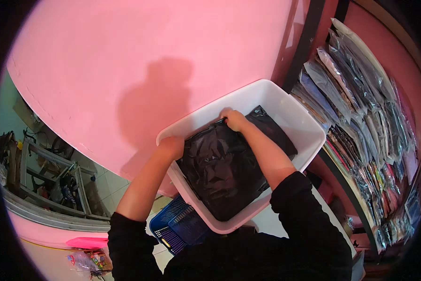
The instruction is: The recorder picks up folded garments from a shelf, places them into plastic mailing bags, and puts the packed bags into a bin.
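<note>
A white plastic tub (284, 102) with a rounded rim stands in front of me, close against the pink wall. Inside it lies a wide, wrinkled, glossy black plastic package (221, 168), its far right part reaching toward the tub's right side. My right hand (235, 120) pinches the package's far edge near the wall side. At the tub's left corner, my left hand (172, 146) is by the package's far left corner. Its fingers are turned away and hidden, so its hold cannot be made out.
Blue plastic baskets (182, 224) sit on the tiled floor below the tub. To the right, a shelf holds stacked clear-bagged folded garments (358, 91). The pink wall (91, 70) borders the far side. At left, a metal frame (52, 182) stands among clutter beyond an opening.
</note>
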`<state>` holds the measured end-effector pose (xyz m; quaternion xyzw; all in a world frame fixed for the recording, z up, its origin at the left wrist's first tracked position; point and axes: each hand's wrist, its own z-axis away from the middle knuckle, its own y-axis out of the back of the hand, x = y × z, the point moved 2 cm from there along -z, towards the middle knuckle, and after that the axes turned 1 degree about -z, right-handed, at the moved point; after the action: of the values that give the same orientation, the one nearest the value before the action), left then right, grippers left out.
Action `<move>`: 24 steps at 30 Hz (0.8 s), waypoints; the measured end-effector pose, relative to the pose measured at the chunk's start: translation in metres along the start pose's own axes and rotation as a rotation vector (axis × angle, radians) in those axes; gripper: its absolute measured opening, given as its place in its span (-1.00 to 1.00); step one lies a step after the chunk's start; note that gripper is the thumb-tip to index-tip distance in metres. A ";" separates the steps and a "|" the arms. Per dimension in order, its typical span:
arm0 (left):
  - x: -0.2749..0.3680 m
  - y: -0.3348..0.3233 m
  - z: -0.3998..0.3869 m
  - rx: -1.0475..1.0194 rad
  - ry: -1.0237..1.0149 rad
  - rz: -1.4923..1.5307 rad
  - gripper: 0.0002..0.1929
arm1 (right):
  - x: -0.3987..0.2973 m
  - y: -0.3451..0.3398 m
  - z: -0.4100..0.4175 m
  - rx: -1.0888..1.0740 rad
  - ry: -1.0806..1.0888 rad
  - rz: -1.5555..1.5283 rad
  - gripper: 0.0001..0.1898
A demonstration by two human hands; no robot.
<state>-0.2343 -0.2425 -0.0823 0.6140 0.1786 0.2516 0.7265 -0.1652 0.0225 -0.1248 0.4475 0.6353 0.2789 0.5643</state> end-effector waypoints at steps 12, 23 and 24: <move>0.009 -0.026 -0.015 -0.153 0.131 -0.275 -0.78 | -0.030 0.001 0.021 -0.120 -0.158 0.075 -0.60; 0.097 -0.038 0.006 -0.725 -0.105 -0.155 0.46 | -0.116 0.001 0.152 -1.008 -0.471 0.463 0.48; 0.099 -0.043 0.002 -0.724 -0.120 -0.164 0.46 | -0.116 -0.002 0.153 -0.997 -0.449 0.495 0.47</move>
<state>-0.1471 -0.1914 -0.1191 0.3147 0.0840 0.2028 0.9235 -0.0223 -0.1043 -0.1040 0.3115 0.1703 0.5649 0.7449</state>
